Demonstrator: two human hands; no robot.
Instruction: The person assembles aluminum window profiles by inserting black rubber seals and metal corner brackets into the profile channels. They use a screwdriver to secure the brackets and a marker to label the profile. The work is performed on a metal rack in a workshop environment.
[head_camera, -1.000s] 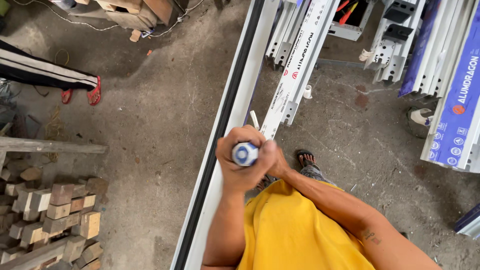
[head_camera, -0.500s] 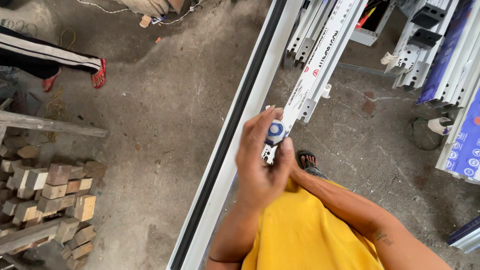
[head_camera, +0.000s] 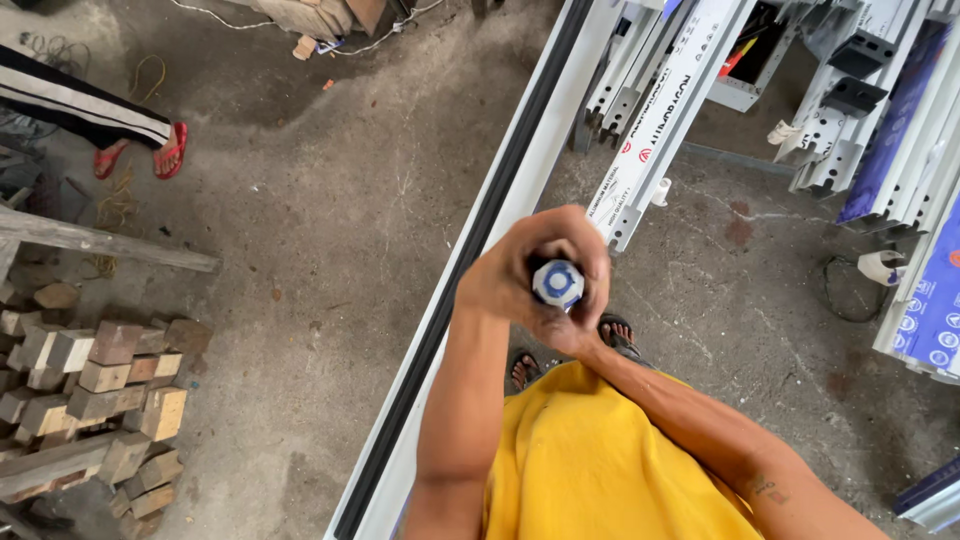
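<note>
Both hands back clamped round blue-capped tool handle (head_camera: 557, 284) — left hand (head_camera: 510, 285), right hand (head_camera: 580, 320) — regripped over white aluminium frame (head_camera: 480, 260), palm no longer flat on top.

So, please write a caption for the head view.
Both hands clasp a blue-and-white tool handle above a long white frame.

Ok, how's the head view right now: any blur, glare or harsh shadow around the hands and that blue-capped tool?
Head view: soft, even daylight, no hard shadows on the concrete floor; both hands and the blue-and-white tool end are sharp; the long white frame profile is bright but not blown out; wide-angle lens stretches the edges.
</note>
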